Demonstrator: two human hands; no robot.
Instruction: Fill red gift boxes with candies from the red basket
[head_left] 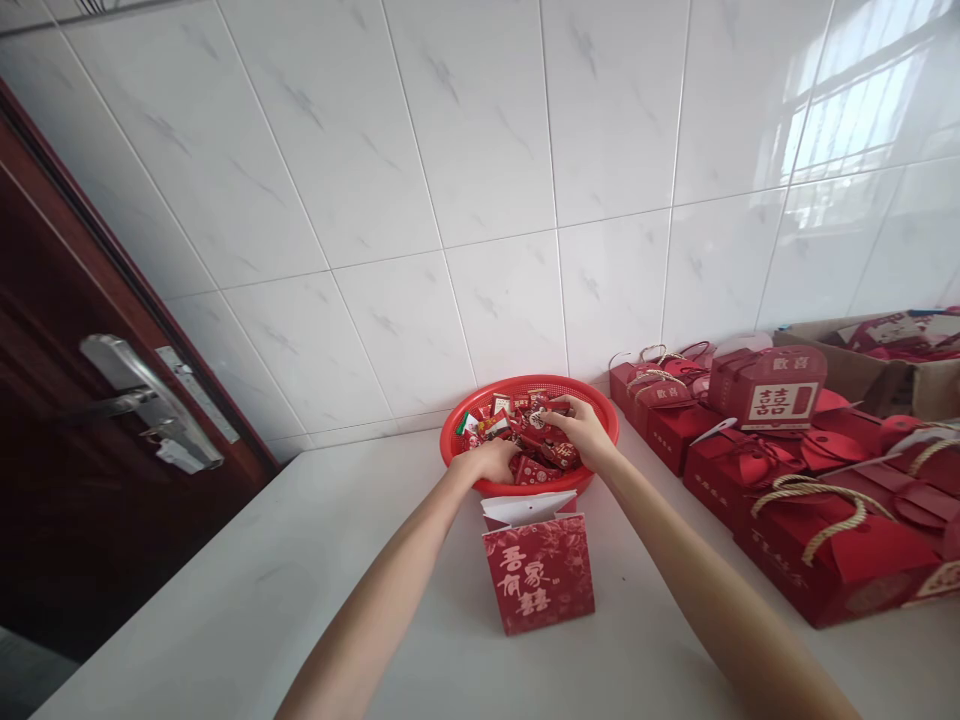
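Against the tiled wall, a round red plastic basket [608, 432] holds many small wrapped sweets [536, 470], mostly red. My left hand [491, 460] reaches over its near left rim, its fingers down among the sweets and partly hidden. Over the right side of the basket, my right hand [576, 428] has its thumb and fingers pressed together on a red-wrapped sweet. Just in front of the basket, between my forearms, a red paper bag [538, 575] with white characters stands upright with its white-lined top open.
Red gift boxes [795, 540] with rope handles crowd the right side of the white table [300, 560], a smaller box [769, 388] on top of them. Behind them sits a cardboard carton [847, 375] of red items. A dark red door [90, 450] is at the left.
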